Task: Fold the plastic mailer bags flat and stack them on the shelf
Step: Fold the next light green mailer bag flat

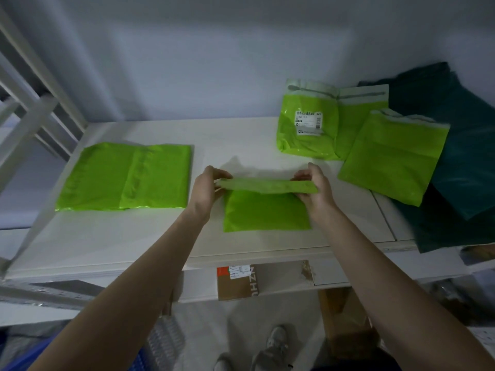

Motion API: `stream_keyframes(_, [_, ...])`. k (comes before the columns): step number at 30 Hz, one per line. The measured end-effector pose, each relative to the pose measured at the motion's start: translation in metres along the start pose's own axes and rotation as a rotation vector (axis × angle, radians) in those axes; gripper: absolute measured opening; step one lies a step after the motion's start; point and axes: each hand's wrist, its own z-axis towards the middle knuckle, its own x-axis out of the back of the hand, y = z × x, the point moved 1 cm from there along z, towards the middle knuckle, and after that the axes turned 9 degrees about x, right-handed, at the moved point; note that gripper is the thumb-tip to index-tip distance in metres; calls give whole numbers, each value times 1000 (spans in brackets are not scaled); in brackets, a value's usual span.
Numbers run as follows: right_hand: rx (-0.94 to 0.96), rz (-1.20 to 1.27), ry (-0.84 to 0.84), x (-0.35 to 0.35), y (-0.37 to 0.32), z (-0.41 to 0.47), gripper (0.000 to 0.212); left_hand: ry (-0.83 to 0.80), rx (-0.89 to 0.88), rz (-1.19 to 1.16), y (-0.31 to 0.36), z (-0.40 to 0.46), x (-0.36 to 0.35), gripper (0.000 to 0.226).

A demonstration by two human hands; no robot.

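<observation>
A lime-green mailer bag lies on the white shelf in front of me, its far edge lifted and curled toward me. My left hand pinches that raised edge at its left end. My right hand pinches it at the right end. To the left, folded green bags lie flat in a stack. At the back right lie a green bag with a shipping label, another behind it, and an unfolded one nearer me.
Dark teal bags are heaped at the shelf's right end, under the green ones. A white shelf frame rises at the left. Below the shelf's front edge sit cardboard boxes. My shoes show on the floor.
</observation>
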Motion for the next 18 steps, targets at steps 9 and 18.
stream_keyframes(9, [127,-247,-79,9,-5,6,32,95,-95,345,-16,7,-5,24])
stream_keyframes(18, [28,-573,-118,20,-4,-3,47,172,-241,614,-14,2,-12,41])
